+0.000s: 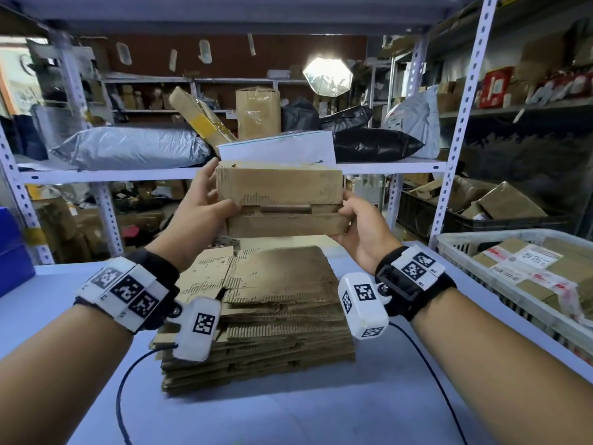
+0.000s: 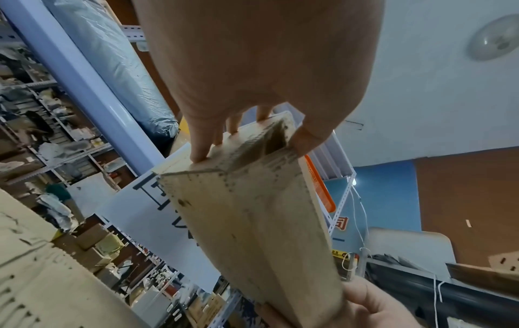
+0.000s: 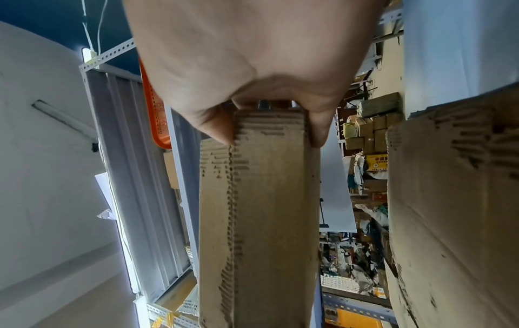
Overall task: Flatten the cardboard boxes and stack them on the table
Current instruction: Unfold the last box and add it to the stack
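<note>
In the head view, the person holds a worn cardboard box (image 1: 278,191) in the air between both hands, above a stack of flattened cardboard (image 1: 256,316) that lies on the pale blue table (image 1: 369,406). The left hand (image 1: 205,200) grips the box's left end, thumb on the near face and fingers round the far side. The right hand (image 1: 362,226) holds the lower right corner, fingers curled under the bottom edge. The box is still three-dimensional, with a slot showing along its near face. To the right on the table stands a white plastic crate (image 1: 455,248) filled with taped cardboard parcels. Behind the table, a metal shelf (image 1: 106,173) carries a grey poly mailer bag (image 1: 134,146) and black bags.

In the left wrist view, the left hand (image 2: 261,66) pinches the box (image 2: 252,222) at its end — the fingertips (image 2: 199,155) press on one face and the thumb on the opposite one, with the open end gap between them. The right hand (image 2: 373,306) shows at the far end of the box.

In the right wrist view, the right hand (image 3: 247,62) clamps the narrow end of the box (image 3: 266,210) — thumb on one side, a finger on the other. The flattened stack (image 3: 455,210) shows at the right edge.
</note>
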`<action>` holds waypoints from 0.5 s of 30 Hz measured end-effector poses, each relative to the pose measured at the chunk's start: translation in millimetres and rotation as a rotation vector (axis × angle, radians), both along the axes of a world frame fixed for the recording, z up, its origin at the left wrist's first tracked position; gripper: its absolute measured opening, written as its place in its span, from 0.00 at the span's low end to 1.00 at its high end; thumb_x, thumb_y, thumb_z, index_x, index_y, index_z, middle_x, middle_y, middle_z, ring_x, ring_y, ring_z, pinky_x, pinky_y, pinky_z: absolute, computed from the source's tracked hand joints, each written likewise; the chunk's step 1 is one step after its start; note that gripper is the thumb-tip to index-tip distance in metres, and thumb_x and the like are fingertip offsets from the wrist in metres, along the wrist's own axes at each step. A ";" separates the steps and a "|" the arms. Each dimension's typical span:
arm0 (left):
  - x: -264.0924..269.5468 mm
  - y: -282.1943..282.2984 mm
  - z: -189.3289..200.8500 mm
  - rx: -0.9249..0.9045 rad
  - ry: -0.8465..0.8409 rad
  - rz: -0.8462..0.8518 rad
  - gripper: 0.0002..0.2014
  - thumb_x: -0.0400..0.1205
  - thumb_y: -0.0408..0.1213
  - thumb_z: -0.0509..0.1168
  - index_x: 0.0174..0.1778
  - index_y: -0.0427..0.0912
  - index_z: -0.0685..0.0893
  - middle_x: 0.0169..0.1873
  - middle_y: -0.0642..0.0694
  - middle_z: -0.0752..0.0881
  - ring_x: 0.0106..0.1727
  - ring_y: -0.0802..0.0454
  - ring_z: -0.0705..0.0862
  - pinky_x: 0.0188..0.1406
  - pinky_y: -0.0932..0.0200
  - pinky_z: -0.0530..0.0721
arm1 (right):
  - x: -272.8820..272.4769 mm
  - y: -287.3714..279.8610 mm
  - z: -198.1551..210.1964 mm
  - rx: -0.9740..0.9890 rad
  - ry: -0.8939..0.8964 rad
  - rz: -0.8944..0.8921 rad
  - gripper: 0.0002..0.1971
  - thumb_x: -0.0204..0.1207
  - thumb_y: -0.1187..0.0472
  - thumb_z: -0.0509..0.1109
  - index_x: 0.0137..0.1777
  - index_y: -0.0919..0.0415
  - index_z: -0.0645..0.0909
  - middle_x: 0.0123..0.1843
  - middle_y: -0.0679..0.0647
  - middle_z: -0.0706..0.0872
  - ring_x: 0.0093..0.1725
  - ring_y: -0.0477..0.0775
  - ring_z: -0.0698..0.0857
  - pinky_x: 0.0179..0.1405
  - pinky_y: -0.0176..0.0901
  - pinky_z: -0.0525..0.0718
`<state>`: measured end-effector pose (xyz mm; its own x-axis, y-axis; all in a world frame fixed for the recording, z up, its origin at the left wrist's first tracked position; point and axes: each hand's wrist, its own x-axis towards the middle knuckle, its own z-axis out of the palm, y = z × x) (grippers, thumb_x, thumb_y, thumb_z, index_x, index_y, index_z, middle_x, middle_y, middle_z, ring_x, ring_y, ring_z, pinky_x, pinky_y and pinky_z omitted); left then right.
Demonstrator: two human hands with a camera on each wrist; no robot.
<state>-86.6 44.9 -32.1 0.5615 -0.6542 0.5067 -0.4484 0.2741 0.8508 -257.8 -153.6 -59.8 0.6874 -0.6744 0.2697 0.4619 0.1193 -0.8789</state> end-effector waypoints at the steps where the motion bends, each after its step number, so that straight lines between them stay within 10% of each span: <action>1: -0.1 0.3 -1.7 0.004 -0.006 -0.001 0.39 0.83 0.20 0.67 0.85 0.58 0.65 0.72 0.53 0.79 0.68 0.57 0.84 0.53 0.57 0.90 | 0.0 1.4 -0.9 0.009 -0.013 0.015 0.27 0.74 0.74 0.52 0.62 0.53 0.85 0.56 0.57 0.88 0.49 0.54 0.86 0.54 0.51 0.86; 6: 0.4 1.7 -9.8 0.015 -0.037 0.016 0.40 0.82 0.18 0.69 0.75 0.69 0.69 0.53 0.74 0.87 0.58 0.75 0.85 0.42 0.66 0.89 | 1.3 8.9 -4.2 -0.166 0.103 -0.092 0.36 0.69 0.82 0.59 0.74 0.52 0.74 0.60 0.60 0.86 0.55 0.58 0.86 0.53 0.45 0.86; 12: -6.9 5.3 -3.1 0.011 0.038 -0.003 0.24 0.88 0.40 0.66 0.79 0.63 0.71 0.68 0.62 0.83 0.62 0.67 0.86 0.57 0.60 0.87 | -1.2 15.5 -5.2 -0.516 0.251 -0.175 0.48 0.72 0.73 0.78 0.84 0.50 0.53 0.61 0.43 0.81 0.53 0.34 0.86 0.51 0.35 0.88; 15: -9.1 4.2 3.0 -0.010 0.122 0.016 0.18 0.90 0.51 0.62 0.77 0.60 0.73 0.67 0.55 0.84 0.68 0.56 0.83 0.65 0.47 0.81 | -3.6 22.6 -6.2 -0.623 0.275 -0.162 0.52 0.70 0.70 0.82 0.85 0.50 0.51 0.70 0.51 0.78 0.67 0.50 0.82 0.63 0.48 0.87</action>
<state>-95.7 49.1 -29.0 0.6301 -0.6397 0.4402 -0.3458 0.2765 0.8967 -261.4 -131.0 -66.0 0.6901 -0.5505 0.4697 0.1823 -0.4959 -0.8490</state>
